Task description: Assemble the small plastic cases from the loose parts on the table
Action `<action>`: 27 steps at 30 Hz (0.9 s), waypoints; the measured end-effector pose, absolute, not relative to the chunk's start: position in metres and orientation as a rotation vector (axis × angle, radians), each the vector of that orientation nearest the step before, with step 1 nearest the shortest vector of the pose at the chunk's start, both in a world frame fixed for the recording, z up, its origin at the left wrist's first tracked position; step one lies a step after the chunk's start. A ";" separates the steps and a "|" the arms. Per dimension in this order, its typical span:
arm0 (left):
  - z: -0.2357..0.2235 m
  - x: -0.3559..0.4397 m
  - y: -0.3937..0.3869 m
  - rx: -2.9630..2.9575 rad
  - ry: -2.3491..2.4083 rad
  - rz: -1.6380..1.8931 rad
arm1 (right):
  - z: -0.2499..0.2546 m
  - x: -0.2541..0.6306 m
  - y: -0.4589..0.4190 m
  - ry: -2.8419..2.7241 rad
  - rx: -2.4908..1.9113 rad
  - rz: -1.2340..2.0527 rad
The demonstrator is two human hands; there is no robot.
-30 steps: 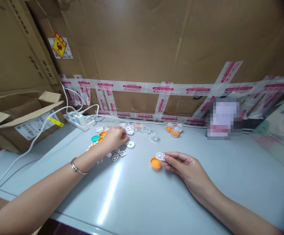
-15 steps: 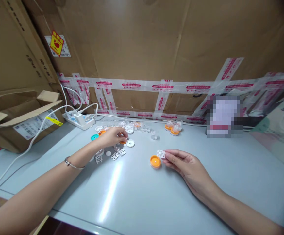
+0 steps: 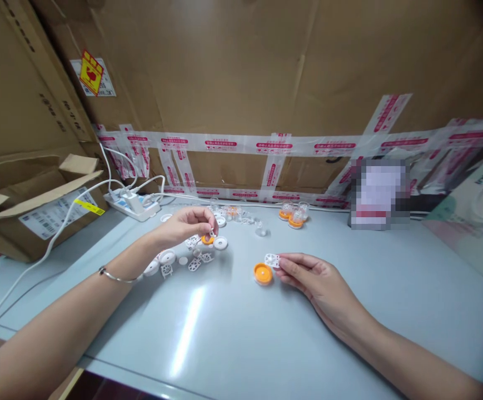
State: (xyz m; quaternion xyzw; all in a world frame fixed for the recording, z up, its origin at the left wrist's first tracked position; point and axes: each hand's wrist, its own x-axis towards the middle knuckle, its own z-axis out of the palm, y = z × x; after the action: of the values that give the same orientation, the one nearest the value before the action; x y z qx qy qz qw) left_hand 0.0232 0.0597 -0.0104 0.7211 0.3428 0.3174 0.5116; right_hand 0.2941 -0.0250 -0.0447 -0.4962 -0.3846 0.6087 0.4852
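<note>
My right hand [image 3: 305, 272] pinches a flat white spoked plastic piece [image 3: 272, 260] by its edge. Just below that piece, an orange round cap [image 3: 263, 273] with a pale rim lies on the table. My left hand [image 3: 195, 222] is closed, with a small white plastic part [image 3: 212, 233] between thumb and fingertips, its exact shape unclear. Under those fingertips are an orange ring [image 3: 207, 240] and a white ring [image 3: 220, 243]. White spoked pieces [image 3: 194, 264] and a white disc [image 3: 167, 257] lie scattered near my left wrist.
Clear domed pieces [image 3: 260, 229] stand at the back middle. Several orange-based clear capsules [image 3: 295, 222] are grouped behind my right hand. A power strip [image 3: 135, 205] with white cables and an open cardboard box [image 3: 36, 205] are at left. A pixelated phone-like object [image 3: 377, 194] leans at the back right.
My left hand has lifted slightly from among the parts, and a small white part now shows in its fingertips. The right hand keeps its hold on the spoked piece.
</note>
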 end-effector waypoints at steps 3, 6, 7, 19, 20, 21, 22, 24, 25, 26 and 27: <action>-0.004 0.030 0.046 1.658 0.651 0.748 | -0.045 0.293 -0.026 -0.964 -1.191 1.480; -0.001 0.040 0.034 1.657 0.626 0.707 | -0.046 0.292 -0.028 -0.986 -1.182 1.462; -0.002 0.044 0.030 1.653 0.635 0.693 | -0.046 0.291 -0.028 -0.986 -1.182 1.459; -0.014 0.070 0.015 1.858 0.626 0.696 | -0.042 0.289 -0.031 -0.962 -1.168 1.514; -0.013 0.070 0.014 1.850 0.616 0.704 | -0.042 0.289 -0.031 -0.964 -1.166 1.519; -0.012 0.070 0.012 1.832 0.607 0.704 | -0.042 0.289 -0.031 -0.965 -1.163 1.525; -0.012 0.071 0.011 1.813 0.598 0.703 | -0.042 0.289 -0.031 -0.967 -1.159 1.532; -0.010 0.072 0.008 1.793 0.592 0.703 | -0.042 0.289 -0.032 -0.978 -1.150 1.544; -0.010 0.073 0.007 1.790 0.597 0.709 | -0.042 0.289 -0.032 -0.987 -1.149 1.546; -0.010 0.073 0.007 1.788 0.608 0.718 | -0.042 0.288 -0.032 -0.995 -1.151 1.546; -0.010 0.074 0.006 1.785 0.623 0.724 | -0.042 0.288 -0.033 -1.002 -1.155 1.542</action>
State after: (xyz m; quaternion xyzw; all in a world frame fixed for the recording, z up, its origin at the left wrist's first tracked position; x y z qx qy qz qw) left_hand 0.0745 0.0059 -0.0098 0.7478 0.2609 0.3034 0.5297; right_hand 0.2882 -0.0328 -0.0422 -0.4705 -0.4083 0.6283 0.4660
